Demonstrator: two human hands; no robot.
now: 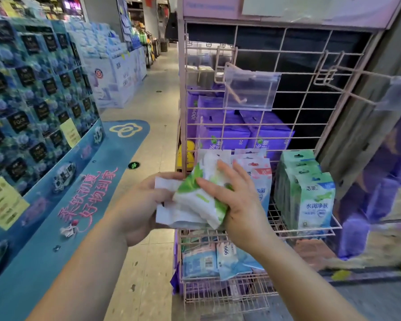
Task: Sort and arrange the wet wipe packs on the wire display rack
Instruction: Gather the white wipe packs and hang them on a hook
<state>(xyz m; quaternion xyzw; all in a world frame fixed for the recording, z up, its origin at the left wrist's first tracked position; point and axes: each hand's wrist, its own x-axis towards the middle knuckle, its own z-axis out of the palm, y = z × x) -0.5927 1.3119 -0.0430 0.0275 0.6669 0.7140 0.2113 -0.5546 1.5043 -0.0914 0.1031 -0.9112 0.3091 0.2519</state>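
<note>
A pink wire display rack (pixel 294 112) stands ahead of me. My left hand (pixel 139 207) and my right hand (pixel 239 200) together hold a small stack of white-and-green wet wipe packs (pixel 195 202) in front of the rack's middle basket. Behind my right hand, pink-and-white packs (pixel 259 172) stand in that basket, with green packs (pixel 310 195) upright at its right end. Purple packs (pixel 232 128) fill the shelf above. Blue packs (pixel 218 258) lie loosely in the lower basket.
Empty wire hooks with a clear price-tag holder (pixel 250 91) stick out from the upper rack. A blue product display (pixel 39 93) lines the left side. A tiled aisle floor (pixel 158 93) runs between them. A grey wall (pixel 366 126) stands at the right.
</note>
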